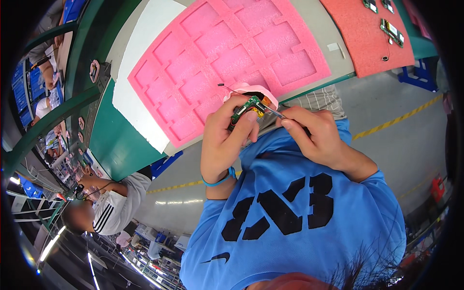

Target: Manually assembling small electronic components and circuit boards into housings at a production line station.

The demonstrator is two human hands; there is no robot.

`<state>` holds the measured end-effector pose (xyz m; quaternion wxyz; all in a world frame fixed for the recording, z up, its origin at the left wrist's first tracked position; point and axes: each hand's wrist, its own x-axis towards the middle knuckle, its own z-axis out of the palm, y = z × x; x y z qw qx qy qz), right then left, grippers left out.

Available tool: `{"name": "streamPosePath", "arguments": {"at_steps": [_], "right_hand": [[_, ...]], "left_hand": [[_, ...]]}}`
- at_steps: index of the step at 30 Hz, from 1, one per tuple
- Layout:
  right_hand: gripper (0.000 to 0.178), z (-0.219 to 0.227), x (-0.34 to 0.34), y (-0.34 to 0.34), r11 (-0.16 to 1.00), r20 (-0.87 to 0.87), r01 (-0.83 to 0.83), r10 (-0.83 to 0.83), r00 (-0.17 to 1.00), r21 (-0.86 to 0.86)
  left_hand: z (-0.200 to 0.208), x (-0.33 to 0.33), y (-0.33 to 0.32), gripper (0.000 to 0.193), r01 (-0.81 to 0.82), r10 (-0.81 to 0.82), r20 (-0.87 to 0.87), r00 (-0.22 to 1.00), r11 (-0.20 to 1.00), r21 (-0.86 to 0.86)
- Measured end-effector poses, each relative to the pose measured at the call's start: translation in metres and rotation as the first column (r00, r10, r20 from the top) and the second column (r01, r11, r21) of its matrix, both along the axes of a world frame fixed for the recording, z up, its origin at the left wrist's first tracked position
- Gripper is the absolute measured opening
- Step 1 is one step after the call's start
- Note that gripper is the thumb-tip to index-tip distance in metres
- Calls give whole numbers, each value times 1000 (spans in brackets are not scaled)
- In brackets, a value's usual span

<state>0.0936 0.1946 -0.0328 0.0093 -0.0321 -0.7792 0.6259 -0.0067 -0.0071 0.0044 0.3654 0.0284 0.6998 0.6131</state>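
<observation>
My left hand (223,140) is closed round a small green circuit board (252,103) with yellow tape and thin wires. A pink shell-like part (258,89) sits just behind the board, against the same fingers. Between the fingertips of my right hand (316,133) is a slim metal tool (274,112), its tip at the board's right side. Whether it is tweezers or a small driver I cannot make out. A thin dark lead (223,85) sticks out to the upper left. Both hands are at the near edge of a pink foam tray (314,48) with rectangular pockets.
A red-orange mat (357,34) at the far right carries several circuit boards (391,33), one with a wired round part. To the left run a green work surface (121,145) and a line with small pink parts. A co-worker in a white shirt (118,205) sits at the lower left.
</observation>
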Motion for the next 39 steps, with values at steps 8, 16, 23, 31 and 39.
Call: {"name": "streamPosePath", "arguments": {"at_steps": [8, 16, 23, 31, 39], "right_hand": [[6, 1, 4, -1, 999, 9, -48, 48, 999, -13], [13, 14, -1, 17, 990, 150, -86, 103, 983, -116], [39, 37, -15, 60, 999, 14, 13, -14, 1000, 37], [47, 12, -78, 31, 856, -328, -100, 299, 896, 508], [45, 23, -79, 16, 668, -170, -105, 333, 927, 736]], "left_hand": [[-4, 10, 7, 20, -67, 66, -162, 984, 998, 1], [3, -1, 25, 21, -24, -57, -334, 941, 972, -234], [25, -33, 32, 33, 8, -13, -81, 997, 998, -65], [20, -48, -5, 48, -36, 12, 175, 985, 990, 135], [-26, -31, -13, 71, -97, -196, -829, 523, 953, -287]]}}
